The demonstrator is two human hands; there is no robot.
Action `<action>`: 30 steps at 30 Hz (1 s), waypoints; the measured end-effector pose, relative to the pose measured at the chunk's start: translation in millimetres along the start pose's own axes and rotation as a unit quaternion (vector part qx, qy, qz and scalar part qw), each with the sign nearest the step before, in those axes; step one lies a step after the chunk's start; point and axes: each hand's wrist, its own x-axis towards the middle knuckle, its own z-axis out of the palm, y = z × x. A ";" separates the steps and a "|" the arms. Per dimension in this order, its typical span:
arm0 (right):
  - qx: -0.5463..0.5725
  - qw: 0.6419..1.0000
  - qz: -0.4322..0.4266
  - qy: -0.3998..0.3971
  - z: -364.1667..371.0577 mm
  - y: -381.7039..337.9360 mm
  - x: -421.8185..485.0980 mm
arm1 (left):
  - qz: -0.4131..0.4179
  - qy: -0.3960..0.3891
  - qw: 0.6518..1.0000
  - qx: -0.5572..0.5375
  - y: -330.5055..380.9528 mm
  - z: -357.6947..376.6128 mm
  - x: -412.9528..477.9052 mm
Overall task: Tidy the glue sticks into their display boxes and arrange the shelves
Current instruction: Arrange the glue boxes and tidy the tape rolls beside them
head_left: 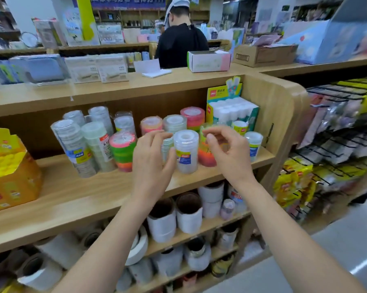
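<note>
I'm in a stationery shop, facing a wooden shelf point(83, 193) crowded with rolls of tape. The glue sticks point(231, 111) stand white-capped in their teal display box point(253, 117) at the back right corner of this shelf, upright and packed full as far as I can see. Just in front of them stand the tape stacks. My right hand point(227, 149) hovers with its fingers curled by a neon tape stack point(205, 157); it is blurred, so I cannot tell whether it holds anything. My left hand point(153, 153) curls about a slim tape stack point(167, 146), with the thumb beside a clear tape stack point(186, 153); I cannot tell whether that is a real grip either. Far left sits an open yellow box point(9, 172).

I judge I'm on the shelf-arranging part, straightening the tape stacks. The next move calls for squaring these stacks upright into rows without toppling the neighbours.
</note>
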 end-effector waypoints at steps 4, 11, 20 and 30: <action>-0.056 0.996 0.007 0.063 -32.2 23.7 37.0 | 0.009 -0.059 0.994 -0.088 28.9 18.8 51.9; -0.183 0.967 0.163 -0.068 -66.7 82.7 90.1 | -0.107 -0.175 0.970 -0.133 58.1 72.1 132.9; -0.259 0.941 0.173 -0.130 -65.8 103.4 112.3 | -0.144 -0.264 0.950 -0.087 50.8 104.3 158.8; -0.242 0.951 0.158 -0.106 -68.7 97.4 105.7 | -0.092 -0.291 0.952 -0.019 38.9 115.3 154.2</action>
